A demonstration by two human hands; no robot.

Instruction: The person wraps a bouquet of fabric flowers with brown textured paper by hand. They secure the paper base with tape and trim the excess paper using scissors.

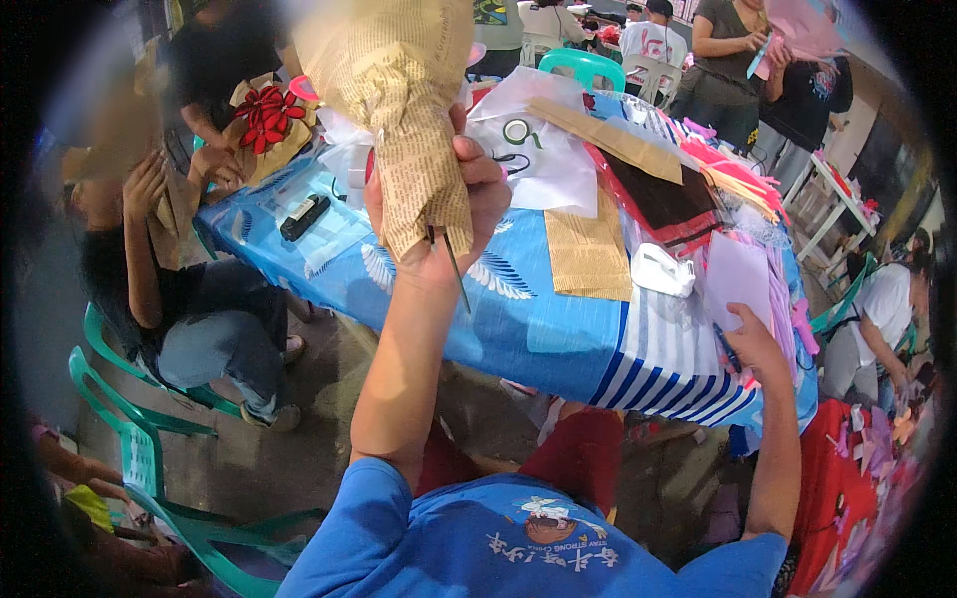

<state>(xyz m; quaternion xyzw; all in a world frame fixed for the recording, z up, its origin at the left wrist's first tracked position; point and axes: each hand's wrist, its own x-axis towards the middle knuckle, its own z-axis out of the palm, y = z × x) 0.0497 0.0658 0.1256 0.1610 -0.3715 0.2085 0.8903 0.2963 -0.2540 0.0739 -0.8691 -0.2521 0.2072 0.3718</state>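
Note:
My left hand [486,189] is raised over the table, wrapped round the gathered neck of a bouquet in newsprint-patterned brown wrapping paper [419,149]. Dark thin stems [458,267] stick out below the paper. The bouquet's top runs out of the picture, so its contents are hidden. At the table's right side my right hand [756,341] is closed, its fingers curled at the lower edge of a pale lilac sheet [738,279]. Something slim and dark shows beside its fingers, too small to name. A white tape dispenser-like object [662,271] lies to the left of that hand.
The table's blue patterned cloth [498,329] bears a black device [304,217], a green tape roll [516,131], brown paper [586,254] and pink strips [733,174]. A person at left is beside a bouquet with red flowers [267,118]. Green chairs [140,453] stand at lower left.

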